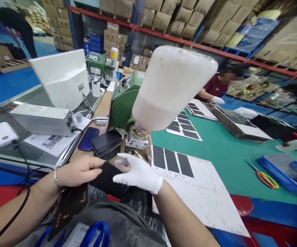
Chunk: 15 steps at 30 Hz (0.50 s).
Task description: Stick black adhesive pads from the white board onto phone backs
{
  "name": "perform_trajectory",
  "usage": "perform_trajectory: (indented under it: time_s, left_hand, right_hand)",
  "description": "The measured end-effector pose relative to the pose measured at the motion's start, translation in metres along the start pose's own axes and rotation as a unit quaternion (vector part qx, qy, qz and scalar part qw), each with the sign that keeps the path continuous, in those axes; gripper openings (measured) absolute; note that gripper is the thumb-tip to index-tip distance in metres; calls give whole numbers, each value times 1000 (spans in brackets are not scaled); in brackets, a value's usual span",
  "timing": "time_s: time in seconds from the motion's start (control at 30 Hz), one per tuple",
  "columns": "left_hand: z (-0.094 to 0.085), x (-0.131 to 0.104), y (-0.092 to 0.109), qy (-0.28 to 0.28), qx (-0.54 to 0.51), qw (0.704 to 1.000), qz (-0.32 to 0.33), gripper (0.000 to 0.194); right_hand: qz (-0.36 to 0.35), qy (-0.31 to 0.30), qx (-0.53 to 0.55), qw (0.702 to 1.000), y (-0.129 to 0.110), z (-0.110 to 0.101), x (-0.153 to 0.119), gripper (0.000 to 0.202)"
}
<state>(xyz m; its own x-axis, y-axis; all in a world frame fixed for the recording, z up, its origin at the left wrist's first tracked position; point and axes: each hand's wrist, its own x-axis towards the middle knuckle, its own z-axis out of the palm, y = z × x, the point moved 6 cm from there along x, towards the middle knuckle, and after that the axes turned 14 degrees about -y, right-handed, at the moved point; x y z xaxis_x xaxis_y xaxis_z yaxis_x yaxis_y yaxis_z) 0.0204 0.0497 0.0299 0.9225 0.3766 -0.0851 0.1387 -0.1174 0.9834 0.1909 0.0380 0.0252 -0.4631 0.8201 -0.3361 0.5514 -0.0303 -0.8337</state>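
My bare left hand [86, 169] grips the left edge of a thin black rectangular panel [109, 178] above my lap. At its right side is my white-gloved right hand [138, 173], thumb over the panel and fingers spread apart beyond its far edge. Just beyond my hands stands a stack of black panels [107, 142]. A green machine [125, 99] with a metal head [138, 139] carries a large upturned white bottle [171, 89] partly filled with pale liquid. To the right, a white board [202, 192] bears three dark panels [172, 161] in a row.
A dark phone [88, 138] lies left of the stack, near a grey power box [41, 118] and a monitor [63, 79]. Scissors [265, 178] and a blue tray [287, 173] sit on the green table [222, 154]. A co-worker's gloved hand [217, 100] is across it, near stacked boards [238, 125].
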Motion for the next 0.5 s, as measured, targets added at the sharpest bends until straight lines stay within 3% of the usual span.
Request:
perform_trajectory:
  time_s: [0.1,0.17,0.23,0.33,0.4,0.5]
  left_hand:
    - [3,32,-1,-30,36,999,-13,23]
    - [0,51,-10,-4,-19,1000,-14,24]
    - [2,68,-22,26,-115,993,-11,36]
    - [13,87,-35,43,-228,972,27,52]
    - [23,98,-35,32,-277,957,83,57]
    - [33,105,-33,-30,-348,926,144,59]
  right_hand:
    - [25,-42,-13,999,11,12,1,32]
    - [53,-37,79,995,27,13,-6,20]
    - [28,2,228,973,38,7,-18,29]
    - [-22,70,410,909,46,-7,-39,42]
    - [-21,104,463,880,47,-16,-49,40]
    - [-3,140,488,862,43,-27,-55,30]
